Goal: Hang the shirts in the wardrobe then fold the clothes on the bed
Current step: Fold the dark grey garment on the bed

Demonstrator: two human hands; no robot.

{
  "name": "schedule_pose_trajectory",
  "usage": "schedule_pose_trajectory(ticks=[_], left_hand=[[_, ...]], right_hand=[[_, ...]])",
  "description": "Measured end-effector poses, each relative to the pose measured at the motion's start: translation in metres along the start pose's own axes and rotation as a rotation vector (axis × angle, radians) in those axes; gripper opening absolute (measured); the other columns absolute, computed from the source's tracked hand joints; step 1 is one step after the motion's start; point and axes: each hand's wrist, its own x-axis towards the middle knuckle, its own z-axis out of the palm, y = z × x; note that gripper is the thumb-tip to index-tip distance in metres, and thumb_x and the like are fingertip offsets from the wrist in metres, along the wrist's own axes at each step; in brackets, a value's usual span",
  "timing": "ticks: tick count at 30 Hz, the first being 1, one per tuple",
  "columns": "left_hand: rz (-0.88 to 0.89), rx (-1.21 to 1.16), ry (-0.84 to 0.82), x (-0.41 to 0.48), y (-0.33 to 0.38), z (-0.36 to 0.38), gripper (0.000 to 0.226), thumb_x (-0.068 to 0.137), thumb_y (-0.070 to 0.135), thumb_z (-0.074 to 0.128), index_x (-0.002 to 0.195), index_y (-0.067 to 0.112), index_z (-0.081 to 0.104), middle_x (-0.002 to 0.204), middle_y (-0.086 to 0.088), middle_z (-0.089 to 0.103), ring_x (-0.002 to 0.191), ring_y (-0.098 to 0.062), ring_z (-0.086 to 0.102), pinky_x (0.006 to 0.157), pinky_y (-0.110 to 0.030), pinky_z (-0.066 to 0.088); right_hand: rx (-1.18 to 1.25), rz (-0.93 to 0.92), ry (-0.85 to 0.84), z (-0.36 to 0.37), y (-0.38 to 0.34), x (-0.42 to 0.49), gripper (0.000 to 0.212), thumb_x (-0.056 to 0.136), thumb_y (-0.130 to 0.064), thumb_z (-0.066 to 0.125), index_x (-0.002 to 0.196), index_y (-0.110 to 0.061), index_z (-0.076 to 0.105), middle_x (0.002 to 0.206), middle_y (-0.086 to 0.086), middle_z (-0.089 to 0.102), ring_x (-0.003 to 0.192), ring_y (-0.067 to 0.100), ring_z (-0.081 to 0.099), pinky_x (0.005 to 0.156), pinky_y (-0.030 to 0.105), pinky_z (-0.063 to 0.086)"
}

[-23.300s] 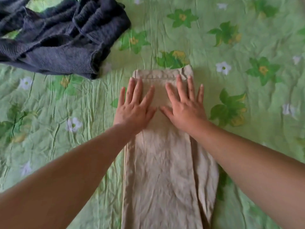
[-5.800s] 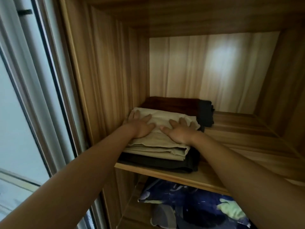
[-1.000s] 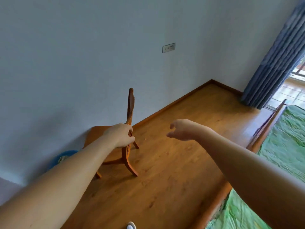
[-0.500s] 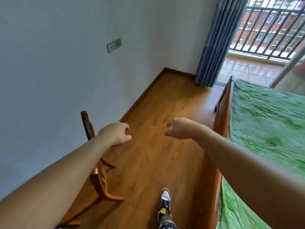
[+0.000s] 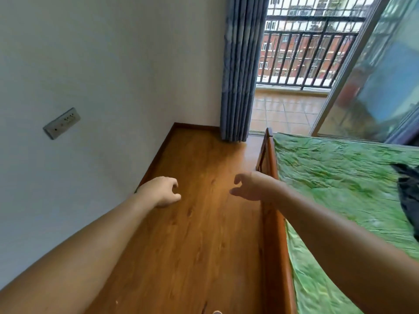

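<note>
Now the person is turning back toward the bed (image 5: 340, 177), the chair gone from view; left hand (image 5: 162, 191) and right hand (image 5: 249, 186) are hanging loosely curled, holding nothing. A dark garment (image 5: 409, 200) is lying on the bed, probably awaiting folding.

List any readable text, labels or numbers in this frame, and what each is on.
None can be read.
Wall plate: small marks by its sockets, too blurred to read.
Buildings outside: no sign can be made out.
</note>
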Motion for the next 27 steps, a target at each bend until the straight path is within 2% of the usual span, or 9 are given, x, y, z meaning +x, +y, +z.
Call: schedule_pose_trajectory(ticks=[3,8,11,15,20,22,24,27], left_hand=[[0.048,-0.005,-0.009,0.071,0.022,-0.026,0.049,0.093,0.048,0.06,0.137,0.029,0.054,0.138,-0.001,0.058,0.121,-0.022,0.06,0.097,-0.04,0.055],[0.132,0.028,0.002,0.199,0.055,-0.064,0.048,0.092,0.049,0.061,0.136,0.031,0.055,0.136,0.003,0.06,0.12,-0.019,0.06,0.092,-0.032,0.054],[0.184,0.021,0.008,0.283,0.07,-0.09,0.048,0.093,0.048,0.061,0.136,0.031,0.054,0.137,0.003,0.059,0.121,-0.018,0.06,0.091,-0.032,0.054],[0.258,0.058,0.011,0.393,0.088,-0.139,0.047,0.093,0.047,0.06,0.137,0.03,0.055,0.137,0.002,0.059,0.12,-0.018,0.06,0.093,-0.033,0.054],[0.305,0.099,0.013,0.516,0.114,-0.205,0.048,0.094,0.047,0.062,0.138,0.03,0.053,0.139,0.001,0.058,0.124,-0.021,0.059,0.096,-0.038,0.055],[0.349,0.105,0.007,0.559,0.133,-0.224,0.048,0.094,0.046,0.062,0.138,0.03,0.053,0.14,0.001,0.058,0.126,-0.021,0.058,0.097,-0.04,0.055],[0.391,0.118,-0.008,0.603,0.157,-0.238,0.048,0.094,0.047,0.061,0.138,0.03,0.054,0.138,0.001,0.059,0.126,-0.021,0.058,0.098,-0.04,0.054],[0.449,0.135,-0.031,0.668,0.2,-0.253,0.045,0.094,0.048,0.061,0.136,0.03,0.057,0.132,0.002,0.062,0.12,-0.019,0.061,0.093,-0.036,0.054]], right_hand=[[-0.003,0.078,0.006,-0.025,0.033,0.049,0.05,0.095,-0.052,0.061,0.134,-0.022,0.058,0.123,0.003,0.065,0.088,0.015,0.053,0.061,0.021,0.04],[-0.001,0.187,-0.003,-0.067,0.084,0.142,0.052,0.093,-0.054,0.06,0.135,-0.022,0.058,0.126,0.003,0.064,0.099,0.02,0.059,0.073,0.03,0.046],[-0.008,0.227,0.012,-0.094,0.108,0.212,0.049,0.092,-0.055,0.059,0.129,-0.021,0.061,0.12,0.003,0.067,0.096,0.02,0.059,0.075,0.032,0.049],[0.019,0.302,0.032,-0.136,0.131,0.303,0.048,0.092,-0.055,0.059,0.126,-0.021,0.064,0.121,0.005,0.067,0.104,0.025,0.062,0.081,0.034,0.052],[0.058,0.399,0.042,-0.203,0.168,0.388,0.04,0.092,-0.05,0.061,0.115,-0.018,0.065,0.112,0.008,0.068,0.088,0.024,0.057,0.069,0.032,0.043],[0.087,0.427,0.047,-0.225,0.187,0.414,0.042,0.094,-0.049,0.061,0.119,-0.016,0.065,0.115,0.009,0.067,0.095,0.025,0.06,0.075,0.034,0.048],[0.099,0.451,0.059,-0.245,0.21,0.441,0.047,0.094,-0.049,0.061,0.127,-0.015,0.064,0.124,0.01,0.065,0.108,0.029,0.061,0.088,0.037,0.052],[0.131,0.488,0.073,-0.269,0.253,0.485,0.051,0.095,-0.05,0.06,0.133,-0.016,0.06,0.131,0.011,0.063,0.117,0.031,0.059,0.093,0.037,0.05]])
